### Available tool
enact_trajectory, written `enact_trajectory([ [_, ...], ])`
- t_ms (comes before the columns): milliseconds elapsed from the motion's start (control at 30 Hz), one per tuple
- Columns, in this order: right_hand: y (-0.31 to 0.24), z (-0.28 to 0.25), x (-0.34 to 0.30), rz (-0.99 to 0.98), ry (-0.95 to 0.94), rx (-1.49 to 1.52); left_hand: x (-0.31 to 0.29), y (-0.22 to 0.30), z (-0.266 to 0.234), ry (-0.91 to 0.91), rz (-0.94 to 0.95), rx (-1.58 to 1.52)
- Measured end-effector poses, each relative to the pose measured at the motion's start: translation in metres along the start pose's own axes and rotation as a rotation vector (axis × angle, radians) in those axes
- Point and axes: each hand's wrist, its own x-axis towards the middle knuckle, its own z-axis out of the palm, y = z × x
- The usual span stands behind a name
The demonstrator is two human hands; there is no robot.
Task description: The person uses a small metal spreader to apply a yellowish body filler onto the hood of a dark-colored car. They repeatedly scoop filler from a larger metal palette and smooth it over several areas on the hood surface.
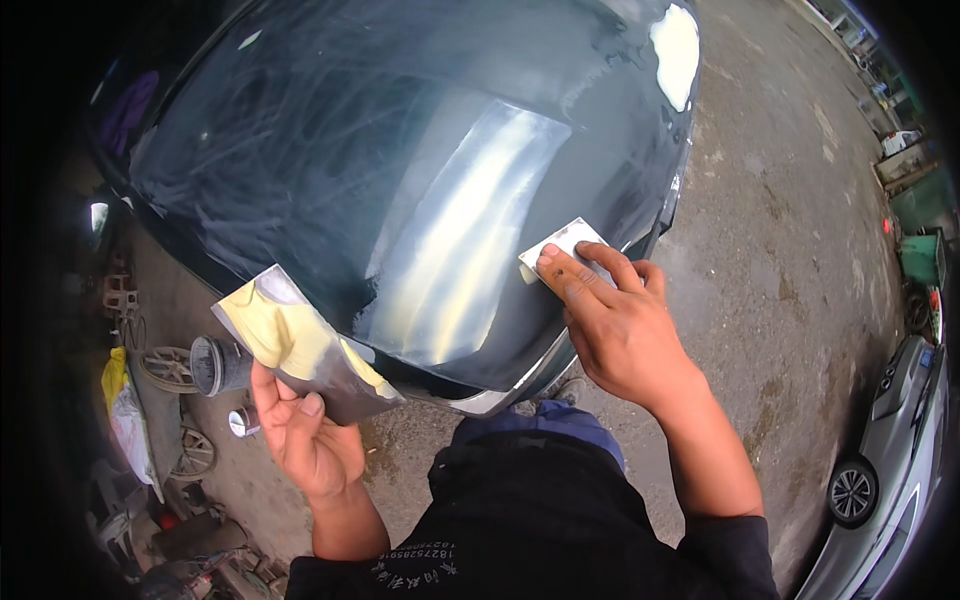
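Note:
My left hand (312, 440) grips the lower edge of a flat rectangular mixing board (345, 380), holding it at the near left corner of a dark car hood (290, 140). Pale yellow filler putty (275, 328) lies smeared over the board's far end, with a strip along its right edge. In my right hand (625, 330) is a white putty spreader (562, 240), fingers pressed on top of it. It is over the hood's right side, with a little putty at its left edge. Between the hands runs a long streaked patch of yellowish putty (455, 260) on a dull sanded area.
Left on the ground are a dark bucket (215, 365), a small can (243, 421), and wheels (170, 368). A silver car (885, 440) is parked at the far right, near a green bin (920, 258). Concrete ground (770, 250) runs along the hood's right.

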Motion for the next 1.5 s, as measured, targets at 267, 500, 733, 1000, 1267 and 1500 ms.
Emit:
enact_trajectory([
  [267, -0.01, -0.006, -0.032, -0.038, -0.106, 0.052, -0.002, -0.004, -0.005, 0.036, -0.011, 0.009],
  [500, 0.016, 0.001, -0.036, 0.083, 0.061, 0.024, 0.004, -0.007, 0.0, 0.025, 0.0, 0.004],
  [733, 0.029, 0.015, -0.025, 0.141, 0.134, 0.011, 0.001, -0.004, -0.003, 0.065, -0.015, 0.066],
  [1000, 0.045, 0.03, -0.021, 0.088, 0.123, 0.029, 0.001, -0.005, 0.001, 0.041, 0.004, 0.074],
  [1267, 0.044, 0.023, -0.034, 0.099, 0.083, 0.108, -0.001, -0.008, 0.008, 0.039, 0.0, 0.1],
  [1500, 0.03, 0.026, -0.012, 0.118, 0.151, 0.082, 0.002, -0.001, 0.006, 0.031, -0.005, 0.092],
])
